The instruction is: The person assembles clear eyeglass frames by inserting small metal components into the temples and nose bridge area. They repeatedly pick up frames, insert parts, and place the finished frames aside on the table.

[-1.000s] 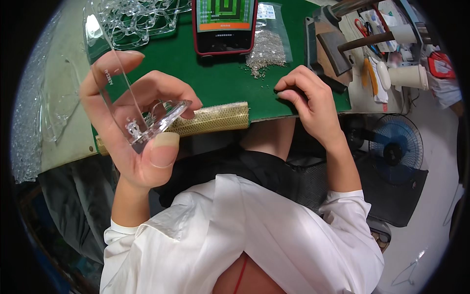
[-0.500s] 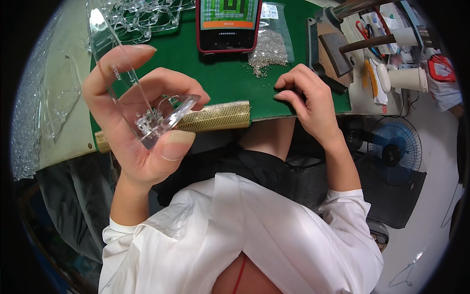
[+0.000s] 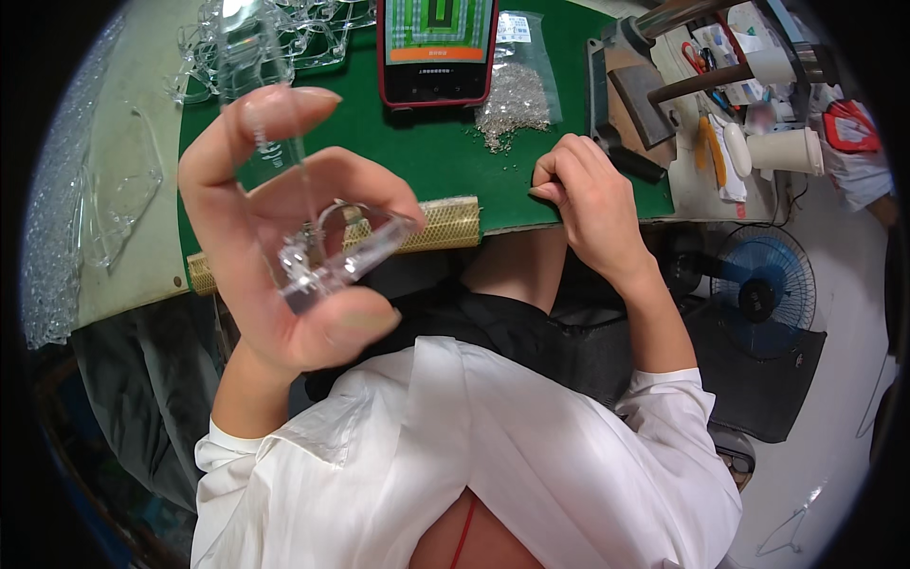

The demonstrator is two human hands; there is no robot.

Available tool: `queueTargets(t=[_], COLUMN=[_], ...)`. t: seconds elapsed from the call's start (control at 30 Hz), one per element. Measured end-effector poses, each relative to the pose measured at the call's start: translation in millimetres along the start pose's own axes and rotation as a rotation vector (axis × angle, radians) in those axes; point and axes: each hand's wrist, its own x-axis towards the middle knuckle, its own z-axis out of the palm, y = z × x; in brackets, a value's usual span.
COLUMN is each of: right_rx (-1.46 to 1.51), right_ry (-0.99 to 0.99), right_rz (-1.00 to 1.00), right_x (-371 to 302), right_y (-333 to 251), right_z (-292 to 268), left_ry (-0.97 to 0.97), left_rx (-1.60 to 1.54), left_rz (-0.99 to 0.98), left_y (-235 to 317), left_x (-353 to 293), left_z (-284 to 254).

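Observation:
My left hand (image 3: 254, 284) is raised at the left, its fingers curled around a clear plastic eyeglass frame (image 3: 327, 270). One transparent temple points upward past my forefinger, and the rim lies between thumb and fingers. My right hand (image 3: 597, 209) rests at the near edge of the green mat (image 3: 417, 152), thumb and forefinger pressed together. Whatever that pinch holds is too small to make out. Just beyond it, tiny silvery metal parts (image 3: 517, 104) spill from a clear plastic bag (image 3: 531, 57).
A phone in a red case (image 3: 436, 66) stands at the back. More clear frames (image 3: 322, 38) lie at the far left, near bubble wrap (image 3: 62, 228). A metal hand press (image 3: 630, 104) stands right, with a white cup (image 3: 787, 152) beyond. A gold mesh-patterned roll (image 3: 450, 223) lines the front edge.
My left hand has shifted slightly right and down with the eyeglass frame, whose temple has turned a little. The right hand's fingers have curled in closer together.

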Motion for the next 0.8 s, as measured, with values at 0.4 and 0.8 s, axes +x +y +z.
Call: queueTargets(t=[0.4,0.8], right_rx=[0.303,0.194], right_ry=[0.368,0.349], right_rz=[-0.353,-0.343], right_x=[20,19], right_y=[-40,-37], right_z=[-95,-99], left_ry=[-0.49,-0.53], left_rx=[-0.184,-0.07], left_rz=[0.044,0.074], left_y=[0,1], left_x=[20,22], left_z=[88,92])
